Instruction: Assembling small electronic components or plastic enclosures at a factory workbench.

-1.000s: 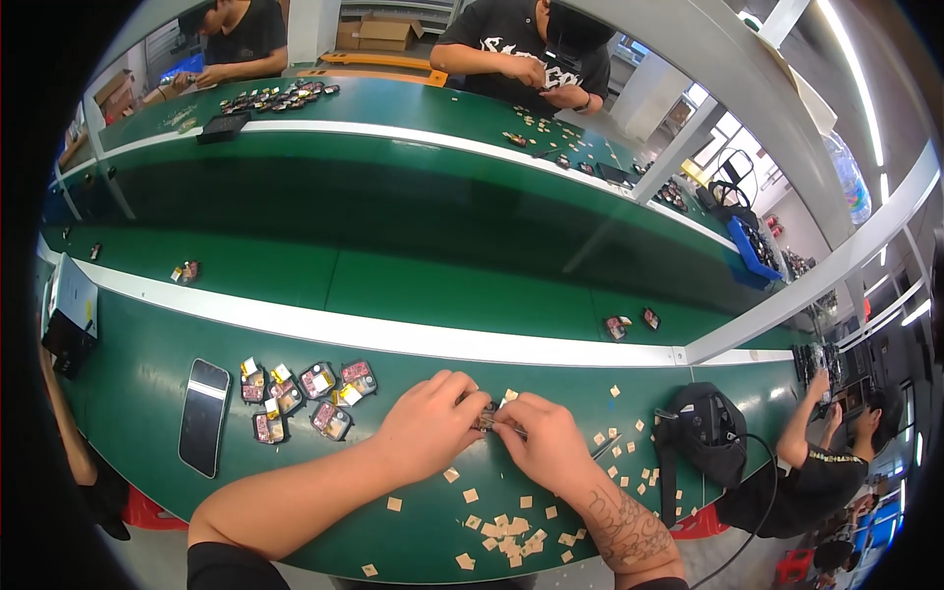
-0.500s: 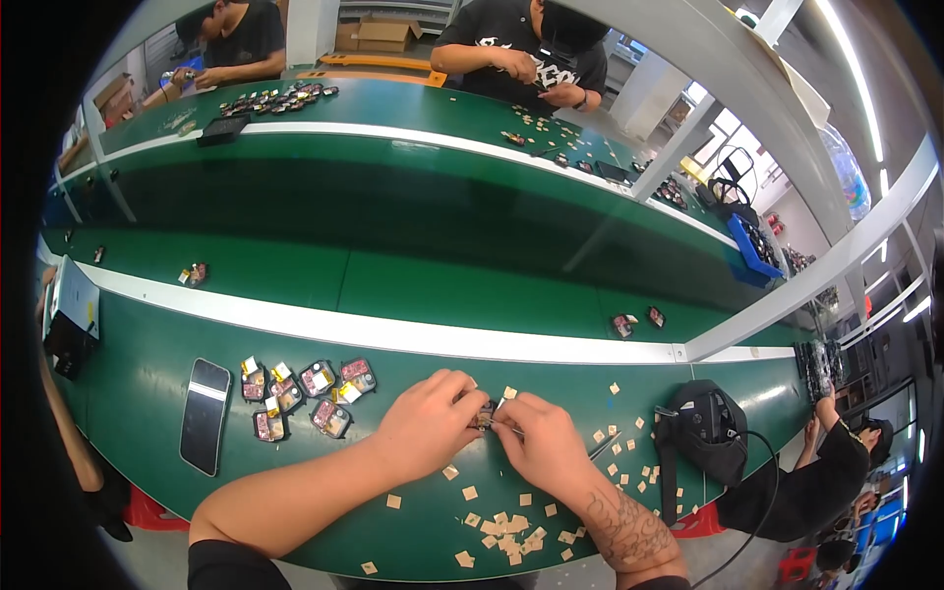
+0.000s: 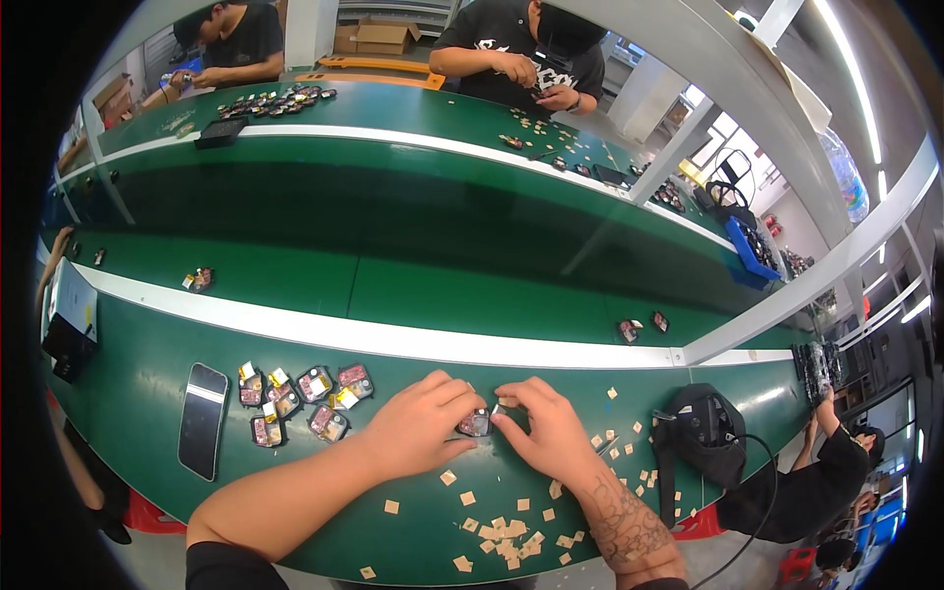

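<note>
My left hand (image 3: 418,433) and my right hand (image 3: 546,433) met over the green surface (image 3: 128,393), a little back from its near edge and roughly midway along it. Between them sat a small dark part with a reddish face (image 3: 475,423). My left grip was narrow, thumb and fingertips closed on the left side of that part. My right grip was narrow too, its fingertips (image 3: 501,413) pinched on the right side of the part, where a pale bit showed; whether that bit was a separate tab or belonged to the part I could not tell. The part lay low, at or just above the surface.

Toward the left end of the surface, near my left forearm, lay a cluster of similar small parts (image 3: 300,393), each with reddish and yellow patches, set close together. Just left of that cluster lay a dark phone (image 3: 202,433), flat with its screen up. At the far left corner stood a black box with a white top (image 3: 67,320).

Small tan squares (image 3: 506,531) lay scattered along the near edge, below and to the right of my right wrist, some heaped, some singly. Toward the right end rested a black pouch with a cable (image 3: 700,433).

Behind a white strip ran the green conveyor belt (image 3: 413,295), carrying a few small parts (image 3: 200,279) well apart.
</note>
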The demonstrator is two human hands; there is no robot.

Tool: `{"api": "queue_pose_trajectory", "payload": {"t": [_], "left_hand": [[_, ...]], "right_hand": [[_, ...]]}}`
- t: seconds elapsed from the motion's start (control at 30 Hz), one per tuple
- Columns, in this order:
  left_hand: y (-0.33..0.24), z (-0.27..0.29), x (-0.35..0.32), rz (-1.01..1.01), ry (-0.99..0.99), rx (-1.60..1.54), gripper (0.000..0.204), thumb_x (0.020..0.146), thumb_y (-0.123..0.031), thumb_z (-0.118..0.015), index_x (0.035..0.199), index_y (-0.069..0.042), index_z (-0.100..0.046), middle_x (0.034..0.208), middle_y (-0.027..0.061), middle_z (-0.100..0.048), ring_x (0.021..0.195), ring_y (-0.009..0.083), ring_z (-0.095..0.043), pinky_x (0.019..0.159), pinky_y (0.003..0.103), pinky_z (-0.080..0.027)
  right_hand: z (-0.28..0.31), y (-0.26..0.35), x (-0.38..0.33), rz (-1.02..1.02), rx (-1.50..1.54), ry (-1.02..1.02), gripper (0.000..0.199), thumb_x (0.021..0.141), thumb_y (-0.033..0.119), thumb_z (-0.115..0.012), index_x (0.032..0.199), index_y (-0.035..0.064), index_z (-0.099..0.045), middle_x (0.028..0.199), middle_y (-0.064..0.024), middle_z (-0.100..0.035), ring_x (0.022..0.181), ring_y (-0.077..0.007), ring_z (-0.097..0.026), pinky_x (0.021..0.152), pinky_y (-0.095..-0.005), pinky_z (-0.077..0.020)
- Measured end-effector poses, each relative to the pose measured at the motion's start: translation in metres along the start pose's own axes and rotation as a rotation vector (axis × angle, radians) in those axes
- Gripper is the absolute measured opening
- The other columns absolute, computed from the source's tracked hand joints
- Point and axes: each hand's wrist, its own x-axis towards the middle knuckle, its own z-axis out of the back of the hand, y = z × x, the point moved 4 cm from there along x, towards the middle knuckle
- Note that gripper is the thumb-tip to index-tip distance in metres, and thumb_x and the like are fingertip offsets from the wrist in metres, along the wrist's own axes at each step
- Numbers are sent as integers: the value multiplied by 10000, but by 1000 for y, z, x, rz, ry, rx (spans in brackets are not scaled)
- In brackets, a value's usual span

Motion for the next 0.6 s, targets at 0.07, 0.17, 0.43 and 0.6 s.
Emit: {"api": "queue_pose_trajectory", "payload": {"t": [0.07,0.17,0.43,0.6], "left_hand": [[5,2,0,0,38,-28,408,793,-169,-894,1142,-86,-699,1139,64,-677,1095,294,-638,941,419,-564],[9,0,-2,-13,85,-45,372,804,-177,-898,1128,-110,-728,1135,52,-694,1100,290,-644,956,408,-559],[6,-4,0,-36,88,3,267,826,-184,-870,1057,-112,-757,1129,36,-700,1058,267,-661,923,392,-574],[1,2,-2,-40,87,48,270,817,-167,-861,1053,-125,-737,1102,29,-677,1015,265,-644,894,401,-572]], "right_hand": [[0,-1,0,-15,29,47,248,928,59,-800,1158,31,-711,1009,-108,-690,795,-229,-666,711,-330,-541],[-2,-4,0,22,63,140,227,934,48,-790,1144,28,-706,1024,-112,-691,863,-235,-692,752,-333,-549],[-1,-10,-3,-11,71,196,249,951,57,-778,1178,49,-675,1075,-99,-671,964,-261,-704,773,-360,-554],[-4,-10,-3,21,36,193,228,958,88,-775,1155,59,-663,1076,-100,-656,932,-271,-693,757,-367,-551]]}}
